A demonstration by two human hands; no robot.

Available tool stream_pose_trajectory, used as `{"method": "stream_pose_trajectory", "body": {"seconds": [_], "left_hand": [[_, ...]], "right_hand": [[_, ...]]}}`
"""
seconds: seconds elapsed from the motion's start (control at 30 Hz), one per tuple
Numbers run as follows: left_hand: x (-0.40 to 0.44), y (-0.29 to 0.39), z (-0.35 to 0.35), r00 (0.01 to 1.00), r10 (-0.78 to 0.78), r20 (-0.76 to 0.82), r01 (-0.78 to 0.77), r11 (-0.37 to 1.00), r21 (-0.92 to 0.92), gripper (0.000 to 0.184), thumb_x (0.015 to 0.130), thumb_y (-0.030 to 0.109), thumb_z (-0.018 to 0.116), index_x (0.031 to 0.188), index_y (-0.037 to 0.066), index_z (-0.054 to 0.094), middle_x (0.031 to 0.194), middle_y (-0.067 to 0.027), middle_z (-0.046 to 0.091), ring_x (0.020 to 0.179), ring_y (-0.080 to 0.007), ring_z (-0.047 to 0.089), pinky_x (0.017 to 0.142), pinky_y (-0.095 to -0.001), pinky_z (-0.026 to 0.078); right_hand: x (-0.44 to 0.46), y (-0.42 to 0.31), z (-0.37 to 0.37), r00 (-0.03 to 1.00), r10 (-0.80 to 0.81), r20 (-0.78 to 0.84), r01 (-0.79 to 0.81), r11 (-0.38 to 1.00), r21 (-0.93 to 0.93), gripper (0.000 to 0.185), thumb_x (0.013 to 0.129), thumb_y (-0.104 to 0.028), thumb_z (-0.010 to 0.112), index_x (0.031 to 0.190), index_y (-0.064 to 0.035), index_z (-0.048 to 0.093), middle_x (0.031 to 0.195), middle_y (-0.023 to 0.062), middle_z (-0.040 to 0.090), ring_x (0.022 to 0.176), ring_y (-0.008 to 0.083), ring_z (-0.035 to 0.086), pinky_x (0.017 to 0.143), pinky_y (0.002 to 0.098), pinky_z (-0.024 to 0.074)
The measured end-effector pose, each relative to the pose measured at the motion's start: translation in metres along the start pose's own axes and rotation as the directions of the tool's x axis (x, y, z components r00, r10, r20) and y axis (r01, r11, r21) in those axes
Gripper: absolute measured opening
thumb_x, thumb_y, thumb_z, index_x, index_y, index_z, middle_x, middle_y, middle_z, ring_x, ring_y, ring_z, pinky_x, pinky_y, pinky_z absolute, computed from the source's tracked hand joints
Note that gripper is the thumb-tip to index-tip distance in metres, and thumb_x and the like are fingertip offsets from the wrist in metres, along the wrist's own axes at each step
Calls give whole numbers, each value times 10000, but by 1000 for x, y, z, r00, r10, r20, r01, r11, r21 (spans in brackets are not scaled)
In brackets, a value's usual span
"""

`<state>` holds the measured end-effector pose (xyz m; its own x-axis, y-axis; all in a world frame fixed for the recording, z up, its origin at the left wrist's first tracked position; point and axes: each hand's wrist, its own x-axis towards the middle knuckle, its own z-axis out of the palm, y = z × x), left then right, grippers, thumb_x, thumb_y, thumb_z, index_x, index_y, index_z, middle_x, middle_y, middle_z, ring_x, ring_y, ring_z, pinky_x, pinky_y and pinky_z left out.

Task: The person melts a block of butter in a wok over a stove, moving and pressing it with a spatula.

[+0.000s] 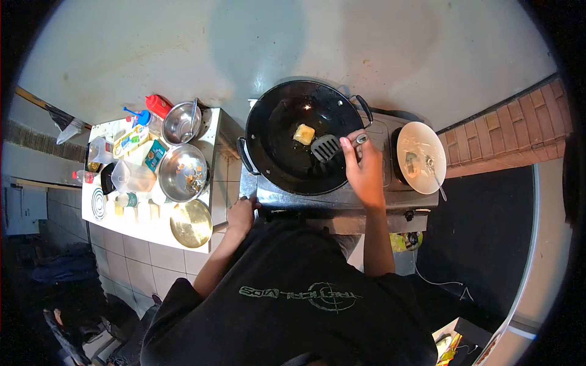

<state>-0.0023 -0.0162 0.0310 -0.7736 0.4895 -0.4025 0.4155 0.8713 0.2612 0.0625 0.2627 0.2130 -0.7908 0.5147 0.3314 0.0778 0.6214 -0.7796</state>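
A piece of yellowish, browned food [303, 134] lies in the black wok [281, 168] on the stove [293, 204]. My right hand [365, 171] is closed around the handle of a slotted spatula [326, 147]. Its slotted head is inside the wok, just right of the food; whether they touch I cannot tell. At the stove's front left corner is my left hand [242, 215], fingers curled in. What those fingers grip, if anything, is hidden. A dark control knob [409, 216] shows at the stove's front right.
On the right of the stove stands a pale bowl [421, 143] with residue and a utensil. The white table [204, 137] at left carries metal bowls [183, 173], a golden pan lid [190, 224], a red bottle [158, 106] and several containers. A wall runs behind the wok.
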Motion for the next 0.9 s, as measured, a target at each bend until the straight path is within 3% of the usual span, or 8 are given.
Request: {"method": "stream_pose_trajectory", "body": {"seconds": [0.2,0.33,0.5,0.77,0.9], "left_hand": [[3,-2,4,1000,-14,-10,14,1000,7,301,911,375,560,999,108,665,930,-143,668,850,-327,671,695,-450,539],[2,-3,4,998,27,-49,-27,1000,-7,298,904,371,573,975,101,674,919,-137,671,831,-327,674,693,-449,540],[3,-10,14,998,42,-51,-42,999,0,284,909,359,564,999,110,664,917,-137,669,804,-329,674,686,-449,539],[-5,-1,18,985,-20,-170,10,998,-57,241,905,323,563,997,112,636,888,-135,659,793,-333,672,660,-471,527],[-18,18,15,959,-139,-246,106,984,-144,300,894,314,590,1118,118,557,966,-127,637,822,-355,658,661,-482,520]], "right_hand": [[-4,-5,3,995,87,49,-89,995,35,212,926,-165,615,822,-5,523,662,112,537,544,188,466,534,318,400],[-8,5,8,997,40,66,-42,999,29,216,926,-167,616,817,-4,526,653,95,526,547,171,461,533,314,397],[-21,5,3,982,155,110,-168,977,131,158,912,-101,617,814,-4,539,669,45,534,554,86,458,507,267,377],[-40,24,1,982,74,175,-109,973,203,102,900,-79,624,851,3,587,716,54,585,592,79,530,543,241,424],[-37,21,-7,976,27,216,-67,981,182,121,910,-109,622,855,-12,575,716,56,582,598,94,539,550,259,431]]}}
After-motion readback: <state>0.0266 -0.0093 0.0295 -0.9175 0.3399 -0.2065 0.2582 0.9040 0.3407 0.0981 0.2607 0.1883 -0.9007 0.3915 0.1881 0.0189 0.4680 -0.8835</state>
